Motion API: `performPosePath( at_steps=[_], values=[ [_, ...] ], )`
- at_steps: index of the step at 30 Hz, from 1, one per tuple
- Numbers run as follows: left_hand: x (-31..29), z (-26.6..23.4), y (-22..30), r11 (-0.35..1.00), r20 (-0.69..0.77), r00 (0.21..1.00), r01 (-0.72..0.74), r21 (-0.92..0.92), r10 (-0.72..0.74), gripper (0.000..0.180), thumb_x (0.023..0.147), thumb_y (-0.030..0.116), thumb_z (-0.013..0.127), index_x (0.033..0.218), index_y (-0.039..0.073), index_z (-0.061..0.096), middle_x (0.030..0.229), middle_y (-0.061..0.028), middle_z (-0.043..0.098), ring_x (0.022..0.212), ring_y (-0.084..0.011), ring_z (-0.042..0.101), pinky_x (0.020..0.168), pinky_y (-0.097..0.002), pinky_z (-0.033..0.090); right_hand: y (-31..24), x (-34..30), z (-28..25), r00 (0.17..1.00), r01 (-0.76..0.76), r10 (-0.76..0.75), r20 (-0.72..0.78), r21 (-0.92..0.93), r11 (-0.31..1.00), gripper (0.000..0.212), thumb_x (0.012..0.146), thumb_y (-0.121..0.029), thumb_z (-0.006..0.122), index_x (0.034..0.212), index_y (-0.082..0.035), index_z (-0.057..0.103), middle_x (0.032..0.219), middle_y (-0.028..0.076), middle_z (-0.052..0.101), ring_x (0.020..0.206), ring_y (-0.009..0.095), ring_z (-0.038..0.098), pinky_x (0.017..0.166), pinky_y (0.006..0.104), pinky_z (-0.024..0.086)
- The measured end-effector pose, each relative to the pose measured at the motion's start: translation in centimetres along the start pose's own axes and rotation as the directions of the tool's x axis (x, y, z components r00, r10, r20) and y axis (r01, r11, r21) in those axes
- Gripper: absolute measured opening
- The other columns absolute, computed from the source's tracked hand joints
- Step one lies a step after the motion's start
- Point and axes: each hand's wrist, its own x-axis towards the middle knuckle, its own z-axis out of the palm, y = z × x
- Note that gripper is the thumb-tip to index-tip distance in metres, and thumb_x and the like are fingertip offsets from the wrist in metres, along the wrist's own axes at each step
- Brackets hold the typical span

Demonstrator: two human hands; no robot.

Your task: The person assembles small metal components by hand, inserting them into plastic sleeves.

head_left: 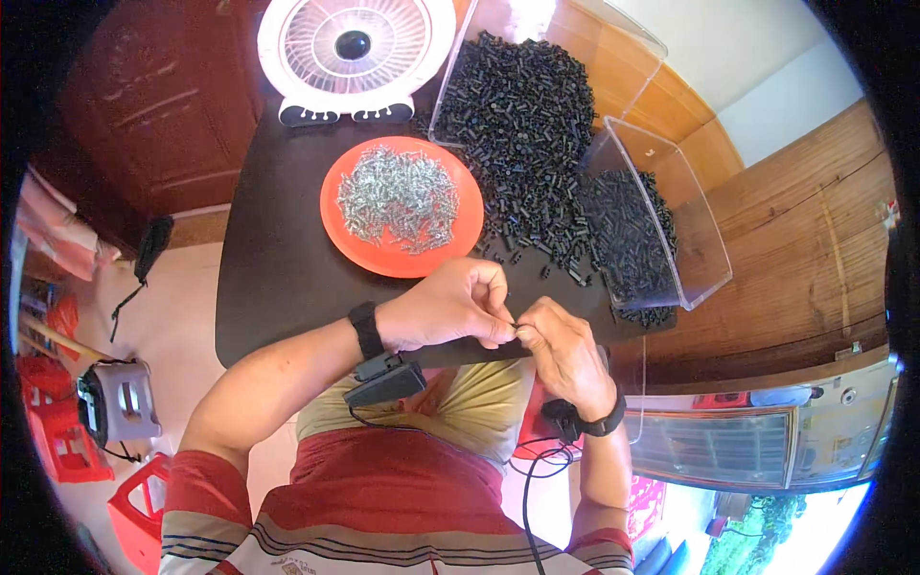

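At the near edge of the dark rectangular tabletop (278,278), just above our lap, we bring both hands together so the tiny work sits straight under our eyes. Our left hand (450,309) curls into a narrow grip, thumb and forefinger closed on a small dark piece (516,329) that we can barely make out; whether it is one of the black parts or a screw as well we cannot tell. Our right hand (565,353) meets it from the other side, fingertips pinched on the same spot, so the two grips steady each other.

We keep the supplies within easy reach ahead. The round orange plastic plate (337,222) holds a heap of small silvery metal screws (400,198), its rim stopping them from rolling off. Just beside it to the right, the loose pile of small black plastic parts (522,125) spills from a tipped clear plastic bin (561,29) onto the tabletop. A second clear plastic bin (704,259) lies further right, partly filled with similar black pieces. A white round table fan (353,53) stands at the far edge, facing us.
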Motion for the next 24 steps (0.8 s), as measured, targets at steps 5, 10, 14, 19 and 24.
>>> performPosePath(
  at_steps=[5, 10, 14, 19, 24],
  values=[
    [0.0, 0.2, -0.1, 0.999, 0.009, 0.999, -0.038, 0.033, 0.038, 0.022, 0.078, -0.003, 0.071, 0.077, 0.004, 0.05, 0.079, -0.0091, 0.067, 0.069, -0.0108, 0.064, 0.061, -0.0243, 0.051, 0.8, -0.3, 0.1, 0.998, -0.061, 0.057, 0.041, 0.112, 0.992, 0.011, 0.093, -0.008, 0.055, 0.086, 0.0, 0.054, 0.072, 0.012, 0.05, 0.063, 0.03, 0.055, 0.058, 0.0366, 0.044],
    [0.0, 0.1, -0.2, 0.989, 0.007, 0.996, -0.091, 0.115, 0.091, 0.022, 0.079, -0.003, 0.07, 0.077, 0.003, 0.049, 0.077, -0.0087, 0.067, 0.068, -0.0097, 0.063, 0.06, -0.0239, 0.05, 0.7, -0.3, 0.2, 0.966, -0.252, 0.221, 0.131, 0.305, 0.918, 0.013, 0.094, -0.009, 0.054, 0.085, 0.0, 0.054, 0.072, 0.011, 0.051, 0.062, 0.024, 0.055, 0.057, 0.0357, 0.044],
    [0.1, 0.0, -0.5, 0.98, 0.001, 0.993, -0.12, 0.16, 0.122, 0.022, 0.079, -0.002, 0.07, 0.078, 0.003, 0.049, 0.078, -0.0089, 0.068, 0.068, -0.0094, 0.063, 0.06, -0.024, 0.05, 0.7, -0.3, 0.1, 0.984, -0.17, 0.157, 0.079, 0.198, 0.965, 0.011, 0.092, -0.007, 0.055, 0.086, 0.001, 0.054, 0.074, 0.013, 0.052, 0.065, 0.029, 0.055, 0.059, 0.036, 0.044],
    [0.1, 0.1, -0.1, 0.99, 0.026, 0.998, -0.067, 0.121, 0.064, 0.021, 0.08, -0.001, 0.071, 0.08, 0.003, 0.05, 0.08, -0.01, 0.068, 0.069, -0.0099, 0.064, 0.061, -0.0241, 0.051, 0.5, -0.2, -0.2, 0.999, -0.016, 0.014, 0.03, 0.069, 0.997, 0.007, 0.089, -0.003, 0.058, 0.086, 0.002, 0.054, 0.075, 0.015, 0.051, 0.068, 0.033, 0.054, 0.06, 0.0367, 0.044],
    [0.0, -0.1, 0.1, 0.997, 0.016, 0.999, -0.036, 0.064, 0.035, 0.021, 0.08, 0.0, 0.071, 0.082, 0.003, 0.05, 0.082, -0.0108, 0.068, 0.071, -0.0114, 0.065, 0.063, -0.0247, 0.053, 1.3, -0.6, 0.3, 0.996, -0.071, 0.079, -0.034, 0.2, 0.977, 0.007, 0.086, -0.004, 0.064, 0.089, 0.002, 0.061, 0.08, 0.014, 0.06, 0.068, 0.03, 0.059, 0.062, 0.0342, 0.047]
  ],
)
